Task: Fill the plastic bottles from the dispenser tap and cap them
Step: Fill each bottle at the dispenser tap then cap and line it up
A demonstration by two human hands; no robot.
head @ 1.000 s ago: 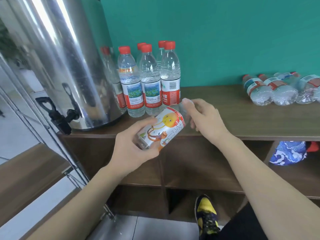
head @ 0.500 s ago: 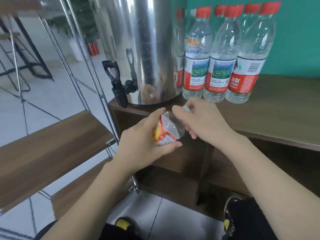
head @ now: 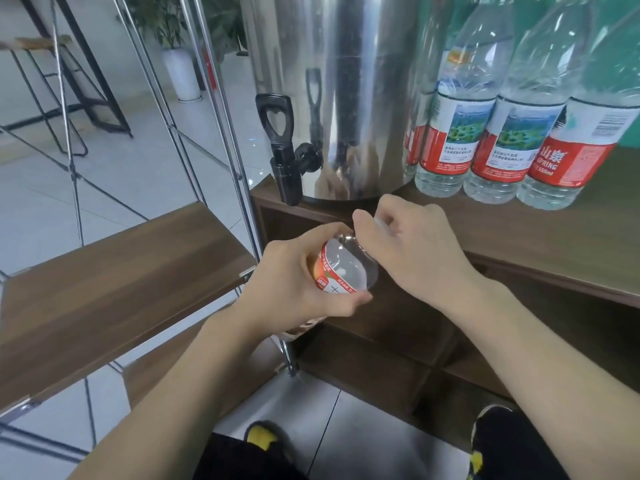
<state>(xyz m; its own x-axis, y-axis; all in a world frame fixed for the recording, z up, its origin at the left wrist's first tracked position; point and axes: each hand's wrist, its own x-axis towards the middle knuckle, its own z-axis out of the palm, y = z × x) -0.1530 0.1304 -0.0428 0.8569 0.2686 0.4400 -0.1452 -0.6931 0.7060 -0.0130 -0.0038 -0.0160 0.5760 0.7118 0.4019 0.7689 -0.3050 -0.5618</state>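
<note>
My left hand (head: 294, 275) grips a clear plastic bottle (head: 346, 268) with an orange and red label, below the wooden counter's edge. My right hand (head: 412, 251) has its fingers curled round the bottle's neck end, where a pale cap just shows between them. The steel dispenser (head: 353, 91) stands on the counter above the hands. Its black tap (head: 285, 154) juts out to the left, up and left of the bottle.
Several filled red-labelled water bottles (head: 509, 140) stand on the wooden counter (head: 540, 237) right of the dispenser. A metal-framed wooden shelf (head: 114, 275) sits to the left. Open cubbies lie under the counter. My shoes (head: 263, 438) are on the floor.
The view has moved left and closer to the dispenser and tap. Both hands kept hold of the orange-labelled bottle, which now sits nearer below the tap.
</note>
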